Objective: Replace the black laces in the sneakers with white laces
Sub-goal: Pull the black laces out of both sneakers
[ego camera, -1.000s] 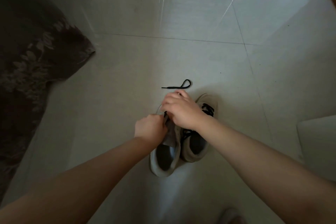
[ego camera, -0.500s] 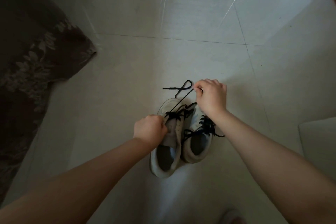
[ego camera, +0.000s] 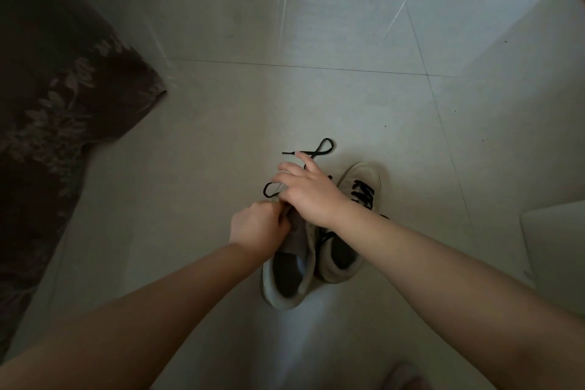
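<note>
Sneakers (ego camera: 319, 250) on tile floor (ego camera: 221, 123); left hand (ego camera: 258, 226) grips tongue; right hand (ego camera: 308, 191) fingers black lace (ego camera: 316, 150).

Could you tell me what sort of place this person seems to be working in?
Probably a room at home: a glossy tiled floor, a dark leaf-patterned fabric draped at the left, perhaps over a sofa or bed, and a pair of sneakers set on the floor.

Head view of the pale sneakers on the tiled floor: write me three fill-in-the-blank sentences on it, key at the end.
1. The pale low-top sneaker on the right is laced in the colour ____.
2. The left hand grips the pale sneaker on the ____.
3. The loose end of the thin black lace lies on the tiled ____ beyond the right hand.

Missing words: black; left; floor
</note>
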